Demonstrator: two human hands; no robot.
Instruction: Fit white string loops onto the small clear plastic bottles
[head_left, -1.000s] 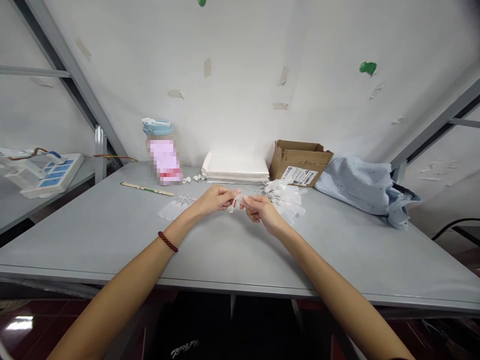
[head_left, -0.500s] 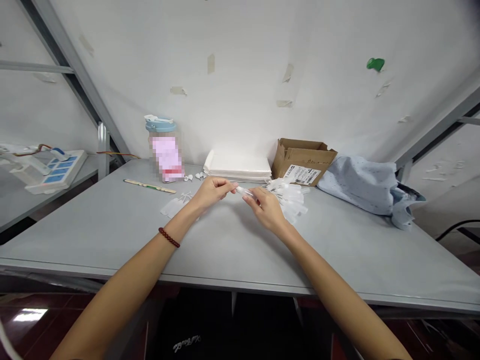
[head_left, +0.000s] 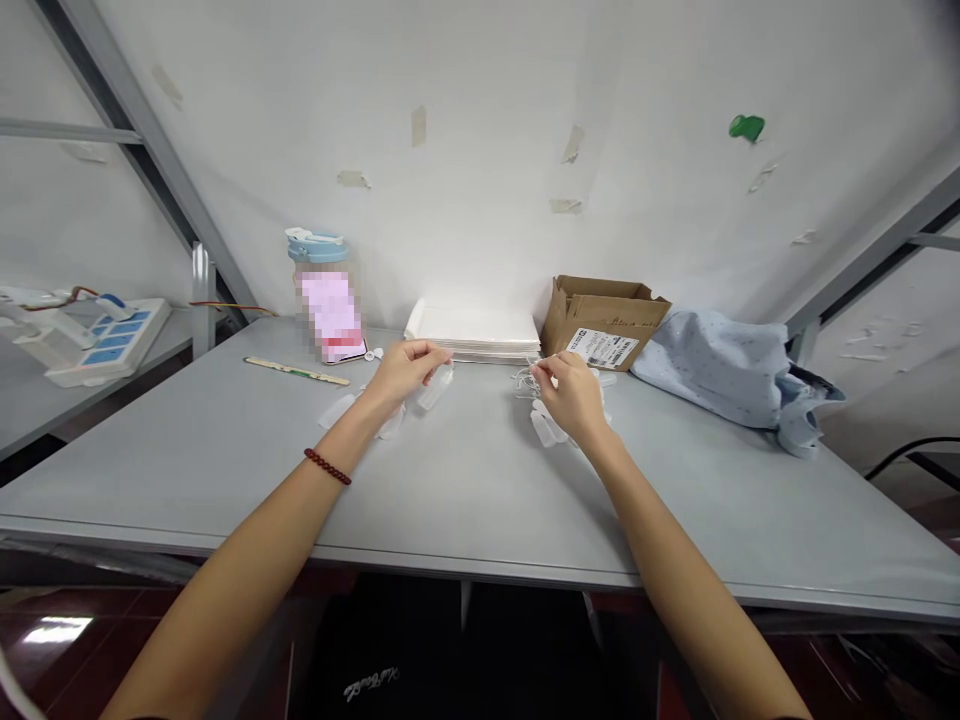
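Observation:
My left hand (head_left: 405,368) pinches a small clear plastic tag (head_left: 436,388) by its string above the grey table (head_left: 465,480). Under that hand lies a small pile of finished clear tags (head_left: 341,409). My right hand (head_left: 574,392) is closed over a heap of clear tags with strings (head_left: 547,425) in front of the cardboard box; its fingertips pinch at the strings. A red bead bracelet (head_left: 327,466) is on my left wrist.
A stack of white sheets (head_left: 474,330) lies at the back by the wall. A cardboard box (head_left: 600,315), a light blue cloth (head_left: 731,370), a jar with a blue lid (head_left: 324,295) and a flat wooden stick (head_left: 295,372) also sit on the table. A blue-buttoned device (head_left: 97,340) rests on the left shelf.
My hands were together at the middle working one tag. They have parted: the left carries the tag toward the left pile, the right has reached back to the heap by the box.

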